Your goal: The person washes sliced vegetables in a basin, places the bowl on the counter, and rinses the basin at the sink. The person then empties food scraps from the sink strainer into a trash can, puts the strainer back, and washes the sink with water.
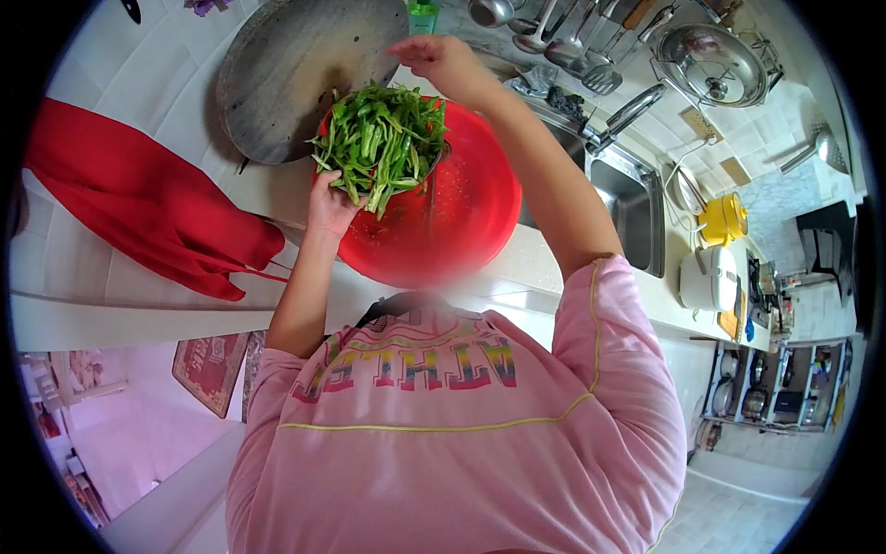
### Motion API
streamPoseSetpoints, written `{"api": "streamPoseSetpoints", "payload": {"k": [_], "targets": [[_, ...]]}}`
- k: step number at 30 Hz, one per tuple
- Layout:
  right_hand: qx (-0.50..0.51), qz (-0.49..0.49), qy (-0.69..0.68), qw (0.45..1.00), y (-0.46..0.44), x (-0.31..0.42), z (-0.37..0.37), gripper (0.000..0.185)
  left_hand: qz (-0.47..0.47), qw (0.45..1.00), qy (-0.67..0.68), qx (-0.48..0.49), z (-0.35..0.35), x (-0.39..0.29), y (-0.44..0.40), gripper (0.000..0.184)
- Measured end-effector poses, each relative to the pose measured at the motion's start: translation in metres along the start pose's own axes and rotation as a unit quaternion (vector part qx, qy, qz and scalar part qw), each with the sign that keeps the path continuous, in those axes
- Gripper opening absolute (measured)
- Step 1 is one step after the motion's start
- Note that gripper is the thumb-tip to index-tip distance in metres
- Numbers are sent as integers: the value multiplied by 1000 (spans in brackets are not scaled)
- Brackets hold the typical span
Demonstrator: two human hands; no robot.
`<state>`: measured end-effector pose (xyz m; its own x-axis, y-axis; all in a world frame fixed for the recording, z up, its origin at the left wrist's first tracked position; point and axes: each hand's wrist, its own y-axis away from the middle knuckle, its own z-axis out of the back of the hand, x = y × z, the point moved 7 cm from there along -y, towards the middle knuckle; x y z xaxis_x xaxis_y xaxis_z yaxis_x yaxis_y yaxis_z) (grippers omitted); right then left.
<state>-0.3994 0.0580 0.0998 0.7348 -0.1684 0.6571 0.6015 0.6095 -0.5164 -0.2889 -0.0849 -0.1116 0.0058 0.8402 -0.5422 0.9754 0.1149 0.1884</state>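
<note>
My left hand (332, 203) grips the near left side of a heap of cut green vegetables (380, 138), with the thumb up against the stems. A dark rim shows at the heap's right side, but whatever vessel holds it is mostly hidden. The heap sits over the left part of a wide red basin (484, 185), whose floor carries small scattered bits. My right hand (438, 63) is raised beyond the heap, fingers stretched to the left and nothing visible in them. Beside its fingertips stands a large round grey disc (268, 83), leaning by the wall.
A sink (632, 208) with a faucet (623, 120) lies to the right. Ladles and a skimmer (603, 79) hang behind it. A green bottle (423, 17) stands at the back. Red cloth (157, 203) hangs at left; a yellow pot (724, 219) and white cooker (708, 280) are far right.
</note>
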Motion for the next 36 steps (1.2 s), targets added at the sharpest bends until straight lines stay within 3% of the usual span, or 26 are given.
{"api": "streamPoseSetpoints", "payload": {"k": [3,6,9,12,15,18,22,26,29,32,35,36], "targets": [[1,-70,-108,992,4,-18,3,25,2,1000,3,-12,1,1,0,46],[-25,-79,-68,994,11,-25,8,20,5,1000,-2,-7,3,1,-1,45],[-112,-77,-64,989,23,-38,25,19,3,1000,-5,-10,2,0,0,44],[-229,-131,-167,950,56,-53,45,17,-9,999,-18,-32,-3,-2,6,41],[-280,-221,-207,911,104,-107,48,16,-20,999,-24,-30,-6,-4,6,38],[-204,-277,-29,939,147,-173,26,16,-45,995,-35,-86,-18,-13,18,35],[-95,-225,128,961,157,-160,-12,19,-50,998,-14,-20,-60,-39,24,36],[76,-267,211,937,150,-152,-62,21,-54,997,-24,42,-88,-56,28,42],[181,-210,226,934,154,-210,-126,20,-74,995,6,59,-94,-65,27,55],[205,-271,211,917,143,-160,-108,20,-41,994,21,101,-110,-62,38,46],[180,-338,268,884,129,-143,-92,21,-64,996,18,63,-107,-66,36,45],[225,-263,304,888,128,-159,-110,21,-68,996,15,55,-106,-68,35,45]]}}
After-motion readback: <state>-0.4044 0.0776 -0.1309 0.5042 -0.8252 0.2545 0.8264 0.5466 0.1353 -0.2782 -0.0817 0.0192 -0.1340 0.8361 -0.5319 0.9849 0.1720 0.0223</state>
